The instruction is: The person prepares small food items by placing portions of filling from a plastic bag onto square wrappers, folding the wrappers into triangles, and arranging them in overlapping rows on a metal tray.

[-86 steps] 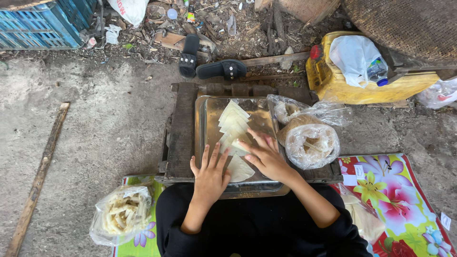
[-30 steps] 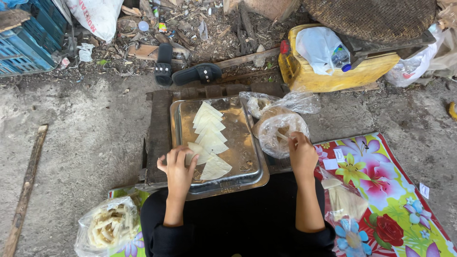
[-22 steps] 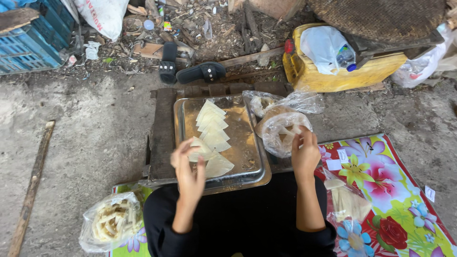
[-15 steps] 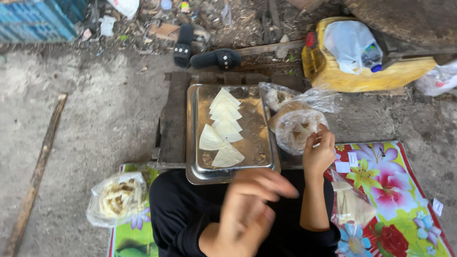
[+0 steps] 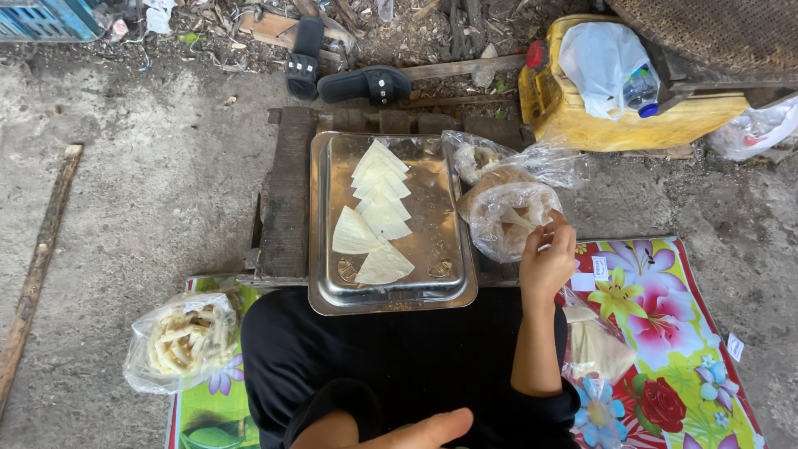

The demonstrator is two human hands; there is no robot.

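The right hand [image 5: 547, 259] is raised from a bent wrist, its fingers [image 5: 555, 235] pinching a pale wrapper sheet [image 5: 519, 219] at the mouth of a clear plastic bag [image 5: 503, 218] by the metal tray's [image 5: 432, 287] right edge. The left hand [image 5: 420, 432] lies low over the lap, fingers loosely spread and holding nothing. A yellow jerrycan [image 5: 632, 125] lies beyond the surface's far right corner.

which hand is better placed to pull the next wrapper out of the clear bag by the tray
Right, most likely. The right hand is already at the mouth of the clear plastic bag of round wrappers, fingertips on it. The left hand is back near the lap, away from the rectangular metal tray.
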